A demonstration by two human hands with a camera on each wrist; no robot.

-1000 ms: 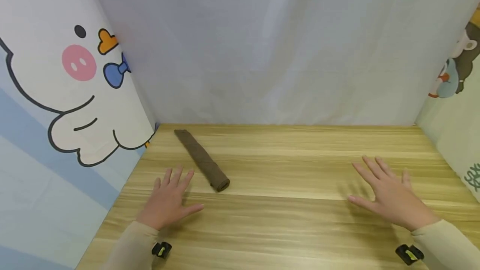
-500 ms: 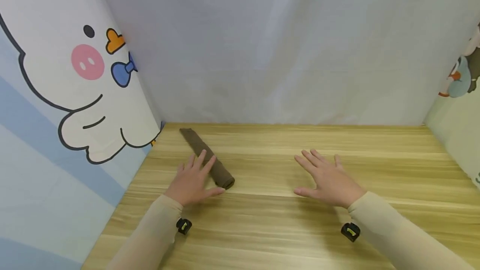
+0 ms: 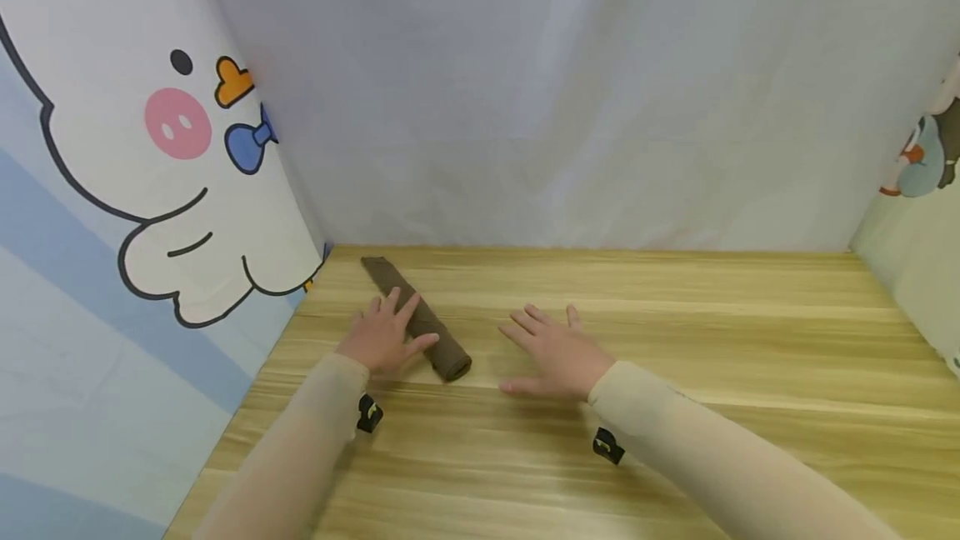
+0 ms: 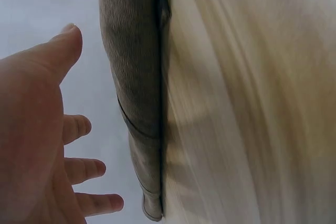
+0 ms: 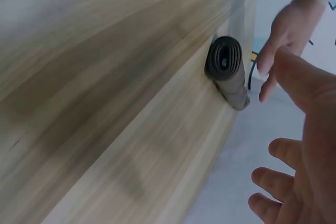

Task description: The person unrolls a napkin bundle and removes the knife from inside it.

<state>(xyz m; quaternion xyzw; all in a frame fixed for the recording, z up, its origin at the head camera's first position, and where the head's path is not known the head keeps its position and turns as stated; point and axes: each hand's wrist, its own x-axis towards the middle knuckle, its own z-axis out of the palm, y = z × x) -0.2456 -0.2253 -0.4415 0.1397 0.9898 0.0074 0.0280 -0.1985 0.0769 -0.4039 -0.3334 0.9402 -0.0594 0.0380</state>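
Note:
A dark brown rolled-up cloth (image 3: pixel 442 348) lies slantwise on the left part of the table, its coiled end towards the person. In the right wrist view that end of the roll (image 5: pixel 224 62) shows its wound layers. My left hand (image 3: pixel 381 338) hovers over the roll's left side with spread fingers. The left wrist view shows a gap between this hand (image 4: pixel 37 129) and the roll (image 4: pixel 134 51). To the right of the roll, my right hand (image 3: pixel 561 354) is held above the table, fingers spread, holding nothing.
The wood-grain table (image 3: pixel 712 315) ends at a pale grey curtain (image 3: pixel 570 107) at the back. A cartoon-printed cloth (image 3: pixel 180 257) hangs along the left, and another printed cloth (image 3: pixel 911 265) along the right. Both wrists carry small black devices (image 3: pixel 608 445).
My right hand has moved far left across the table towards the roll. The left hand has moved forward and right, over the roll. The roll has stayed in place on the table.

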